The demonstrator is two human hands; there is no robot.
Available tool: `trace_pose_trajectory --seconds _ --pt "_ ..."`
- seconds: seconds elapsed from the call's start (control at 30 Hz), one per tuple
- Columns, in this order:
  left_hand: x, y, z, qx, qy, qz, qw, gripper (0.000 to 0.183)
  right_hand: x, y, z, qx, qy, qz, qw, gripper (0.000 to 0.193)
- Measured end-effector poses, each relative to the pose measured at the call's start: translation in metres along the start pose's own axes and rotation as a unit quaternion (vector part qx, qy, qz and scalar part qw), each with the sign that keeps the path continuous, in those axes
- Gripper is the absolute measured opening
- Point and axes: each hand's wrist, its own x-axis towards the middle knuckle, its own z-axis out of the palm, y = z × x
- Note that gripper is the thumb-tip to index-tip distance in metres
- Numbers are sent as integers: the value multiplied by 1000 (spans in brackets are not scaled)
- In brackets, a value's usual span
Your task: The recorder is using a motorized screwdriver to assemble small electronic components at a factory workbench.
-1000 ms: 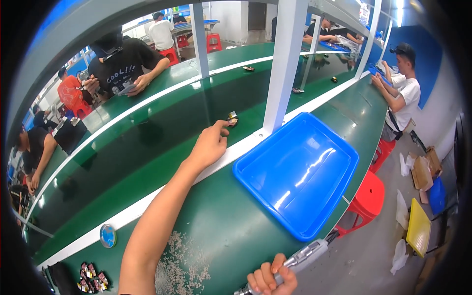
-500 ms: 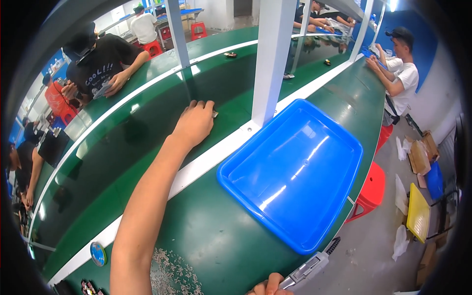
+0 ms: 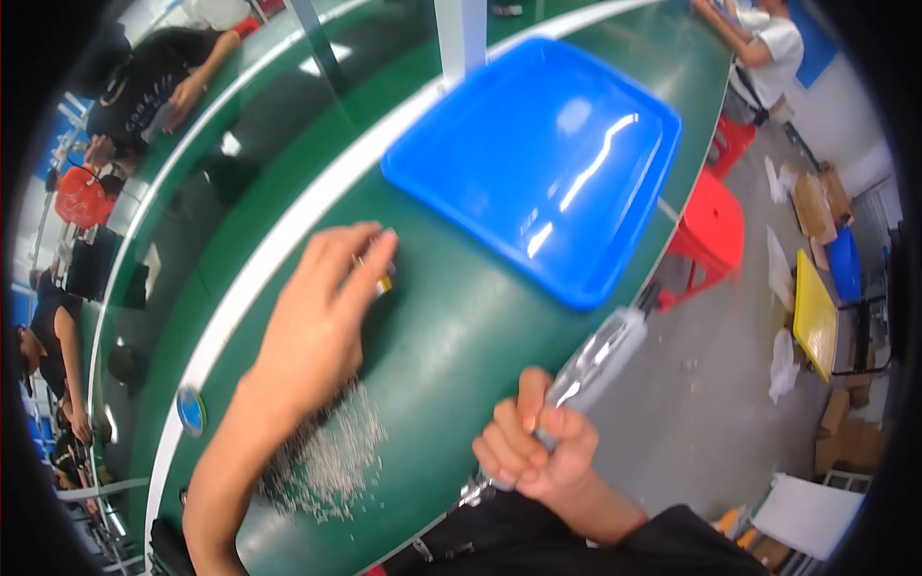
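Observation:
My left hand [image 3: 322, 302] is over the green bench [image 3: 451, 317], its thumb and fingers closed on a small part [image 3: 386, 284] with a yellow spot; most of that part is hidden by the fingers. Below the left wrist lies a loose pile of tiny silvery screws [image 3: 331, 461]. My right hand [image 3: 538, 437] is wrapped around a grey electric screwdriver [image 3: 600, 355] at the bench's near edge. The screwdriver slants, with its metal tip end down to the left and its cord end up to the right.
A blue tray [image 3: 538, 182] rests on the bench ahead. Beyond the white rail [image 3: 279, 240] runs a dark green belt [image 3: 259, 144]. A small round tin [image 3: 191, 411] is beside the rail. Red stools [image 3: 711, 226] stand right of the bench. Co-workers [image 3: 154, 82] sit across the belt.
My left hand has come back from the belt over the rail to the near bench, carrying the small part. My right hand has risen further into view with the screwdriver. The view has tilted downward.

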Motion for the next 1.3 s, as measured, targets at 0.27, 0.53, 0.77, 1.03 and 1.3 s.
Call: trace_pose_trajectory --seconds 0.27,0.53,0.77,1.03,1.3 --pt "-64 96 14 -57 -70 42 995 44 -30 8 -1 -24 -15 -35 999 17" --pt "-62 108 18 -65 -50 53 995 28 -48 28 1 -39 76 -59 995 15" --pt "-71 114 28 19 9 145 989 30 -50 33 7 -50 147 -74 985 11" --pt "-71 115 27 52 19 194 979 25 -47 30 4 -35 153 -74 985 13" --pt "-72 109 15 -71 -72 97 990 31 -42 4 5 -77 90 -50 992 14"
